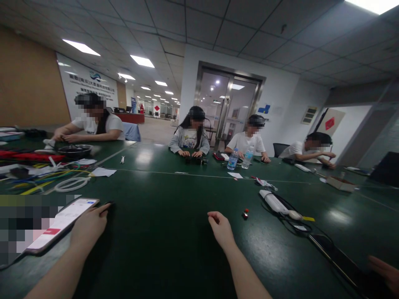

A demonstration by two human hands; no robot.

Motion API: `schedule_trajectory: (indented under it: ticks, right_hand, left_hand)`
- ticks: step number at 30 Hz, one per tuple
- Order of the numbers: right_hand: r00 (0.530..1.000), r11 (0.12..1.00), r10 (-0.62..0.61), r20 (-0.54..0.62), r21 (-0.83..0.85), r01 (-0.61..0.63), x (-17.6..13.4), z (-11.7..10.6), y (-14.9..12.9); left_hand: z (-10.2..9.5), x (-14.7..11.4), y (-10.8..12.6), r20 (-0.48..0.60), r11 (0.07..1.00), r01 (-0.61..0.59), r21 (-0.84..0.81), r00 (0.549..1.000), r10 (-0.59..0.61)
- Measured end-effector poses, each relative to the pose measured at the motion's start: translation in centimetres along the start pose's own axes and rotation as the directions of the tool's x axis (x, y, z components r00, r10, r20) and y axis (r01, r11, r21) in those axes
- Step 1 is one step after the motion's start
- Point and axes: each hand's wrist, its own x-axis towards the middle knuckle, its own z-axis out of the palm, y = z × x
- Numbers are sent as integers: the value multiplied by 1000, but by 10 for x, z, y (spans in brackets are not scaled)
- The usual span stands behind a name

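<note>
My left hand (89, 226) lies beside a lit phone (70, 218) on the dark green table, its wrist close to the phone's right edge. A small black object (109, 204) shows at its fingertips, which are closed on it; its kind is too dark to make out. Farther right, my right hand (220, 227) rests on its side with the fingers curled together. Whether anything is inside them is hidden. To the right of that hand sits a small red and silver piece (245, 214), apart from the fingers.
A white power strip (276, 202) with black cable lies at right. Cables and a coiled white tube (72, 184) spread over the left side. Two water bottles (247, 158) stand farther back. Several people sit around the table (165, 232); another person's hand (385, 270) shows at lower right.
</note>
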Motion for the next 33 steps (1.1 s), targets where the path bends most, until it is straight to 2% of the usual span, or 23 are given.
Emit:
schedule_trajectory:
  ticks: [7, 18, 27, 33]
  right_hand:
    - [1000, 1000, 14, 9, -3, -14, -2, -1, -3]
    - [999, 1000, 16, 30, -26, -16, -2, -1, -2]
    - [999, 999, -34, 30, -13, 34, 1, 1, 3]
    - [999, 1000, -7, 35, -18, 7, 0, 1, 1]
  left_hand:
    - [-9, -5, 8, 70, 996, 58, 71, 996, -63]
    - [-14, -8, 14, 69, 993, 88, 83, 993, -94]
    - [-15, -8, 16, 92, 994, 87, 65, 991, -93]
    - [-16, -8, 17, 83, 992, 104, 76, 990, -110]
